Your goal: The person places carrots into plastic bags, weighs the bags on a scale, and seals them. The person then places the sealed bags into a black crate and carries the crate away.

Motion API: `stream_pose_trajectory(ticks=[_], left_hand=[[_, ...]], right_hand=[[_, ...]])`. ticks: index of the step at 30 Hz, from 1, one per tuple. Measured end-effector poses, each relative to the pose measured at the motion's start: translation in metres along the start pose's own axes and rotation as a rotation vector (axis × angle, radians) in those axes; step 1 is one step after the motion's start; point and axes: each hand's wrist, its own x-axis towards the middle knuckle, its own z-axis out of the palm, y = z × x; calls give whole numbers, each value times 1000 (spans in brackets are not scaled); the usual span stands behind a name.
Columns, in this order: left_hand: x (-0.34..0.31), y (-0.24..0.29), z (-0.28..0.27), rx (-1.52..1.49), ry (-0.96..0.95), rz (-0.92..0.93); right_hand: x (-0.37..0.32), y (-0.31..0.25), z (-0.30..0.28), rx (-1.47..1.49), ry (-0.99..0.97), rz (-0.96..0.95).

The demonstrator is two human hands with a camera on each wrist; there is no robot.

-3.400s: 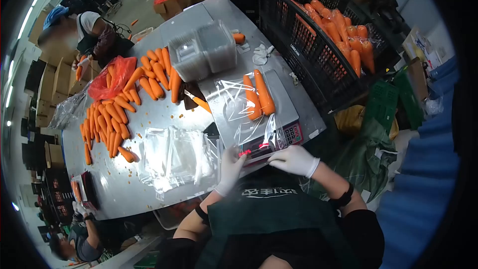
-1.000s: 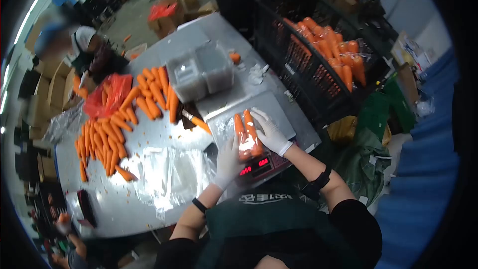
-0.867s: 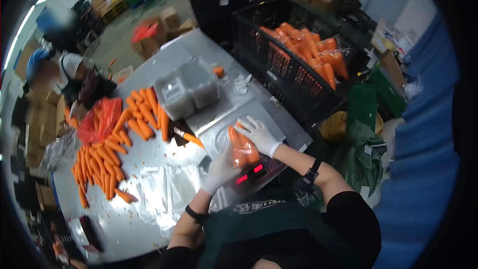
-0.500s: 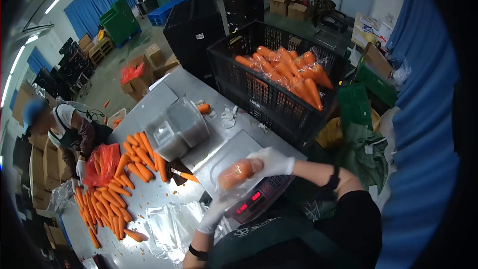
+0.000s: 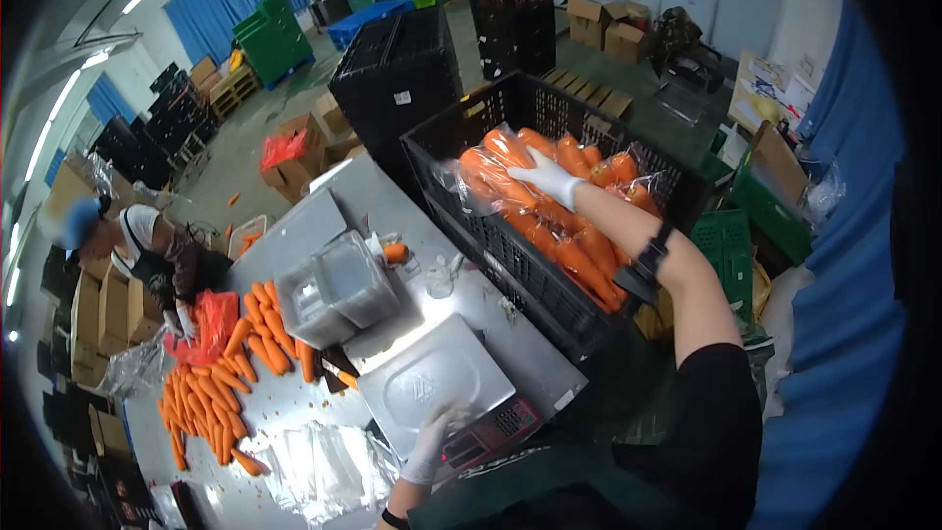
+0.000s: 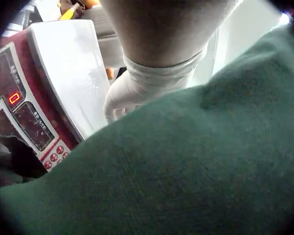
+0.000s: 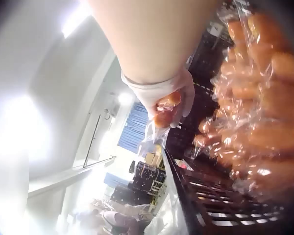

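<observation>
My gloved right hand [image 5: 546, 177] grips a clear bag of carrots [image 5: 484, 165] over the black crate [image 5: 491, 270], near its left side. More bagged carrots [image 5: 589, 260] fill the crate below and beside it. In the right wrist view, gloved fingers curl round the bag's end, where orange carrot tips [image 7: 166, 110] show through the plastic. My gloved left hand [image 5: 430, 444] is over the front edge of the scale [image 5: 432, 378], fingers loosely bent and holding nothing. Nothing lies on the scale's metal plate. A green apron covers much of the left wrist view.
Loose carrots [image 5: 201, 402] and flat clear bags [image 5: 329, 476] lie on the metal table. Stacked clear plastic trays [image 5: 339, 285] stand behind the scale. Another person [image 5: 162, 260] works by a red bag [image 5: 214, 322] at the far left. Black crates [image 5: 397, 69] rise behind the table.
Both hands were at the carrot bag on the scale; my right hand has lifted it across into the crate's space. The left hand has let go and stays by the scale. The head view has swung up.
</observation>
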Motion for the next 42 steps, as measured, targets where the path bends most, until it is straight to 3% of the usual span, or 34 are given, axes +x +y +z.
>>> stream_pose_trajectory(ticks=[2, 3, 5, 6, 7, 9, 11, 13, 14, 15, 16, 17, 18, 19, 21, 22, 23, 24, 25, 27, 28, 29, 30, 31, 33, 34, 35, 36, 37, 38, 39, 40, 41, 42], left_hand=[[-11, 7, 7, 73, 19, -35], [-13, 3, 6, 71, 30, -29], [-17, -13, 2, 118, 66, 37], [-17, -17, 0, 100, 74, 38], [-18, -23, -5, 144, 114, 37], [-25, -31, -10, 153, 168, 35], [-29, -24, -8, 128, 167, 37], [-13, -38, -22, 204, 127, 82], [8, -75, -45, 394, 47, 276], [3, -53, -40, -40, 70, -15], [24, -76, -57, -212, -23, -49], [5, -37, -52, -71, -19, -55], [2, -27, -59, -33, -98, -53], [-8, -17, -62, 77, -127, -8], [-25, -14, -85, 239, -183, 104], [-37, -23, -109, 136, -196, 170], [-52, -32, -137, 35, -214, 236], [-74, -36, -162, 94, -43, 236], [-100, -37, -186, 147, 131, 235], [-155, -27, -225, 785, 550, 88], [-158, -53, -250, 784, 541, 56], [-151, -94, -286, 1076, 596, 155], [-151, -117, -313, 1376, 639, 280], [-154, -117, -321, 1397, 621, 287], [-133, -112, -325, 1224, 568, 238], [-116, -115, -327, 737, 553, 266], [-105, -99, -337, 720, 542, 281], [-93, -67, -362, 440, 440, 190], [-80, -36, -388, 169, 340, 102], [-61, -22, -414, 543, 545, 540], [-39, 5, -444, 36, 604, 316], [-19, 30, -470, 267, 881, 427], [-19, 69, -469, 283, 999, 601], [3, 71, -501, 433, 1035, 595]], right_hand=[[19, 14, 21, -296, 39, -76], [28, 21, 21, -291, 31, -85], [46, 44, 19, -699, -313, -354], [36, 27, 15, -697, -522, -302], [23, 11, 13, -707, -545, -307], [-8, -27, 17, -672, -531, -420], [-64, -90, 27, -489, -321, -483], [-122, -149, 48, -218, -354, -538], [-150, -171, 64, -239, -429, -569], [-173, -181, 84, -250, -501, -601], [-190, -178, 111, -235, -614, -593], [-207, -176, 139, -223, -711, -591], [-218, -165, 173, -339, -785, -737], [-223, -151, 203, -446, -941, -730], [-225, -87, 261, -462, -976, -628], [-234, -55, 284, -454, -988, -626], [-246, -25, 303, -771, -767, -538], [-251, -7, 316, -1075, -526, -443], [-251, 0, 325, -1080, -535, -451], [-258, 15, 336, -1012, -452, -283], [-256, 21, 340, -977, -449, -264], [-258, -6, 352, -1050, -425, -260], [-248, -24, 367, -882, -546, -307], [-240, -37, 379, -713, -644, -360], [-266, -91, 443, -385, -602, -224], [-284, -92, 474, -236, -615, -316], [-298, -72, 502, -236, -780, -376], [-318, -78, 521, -374, -872, -647], [-338, -49, 538, -482, -986, -728], [-358, -15, 546, -603, -1091, -699], [-373, 2, 547, -626, -1075, -778], [-378, -7, 543, -649, -1038, -808], [-379, -12, 543, -644, -1048, -811], [-380, -16, 542, -480, -1084, -637]])
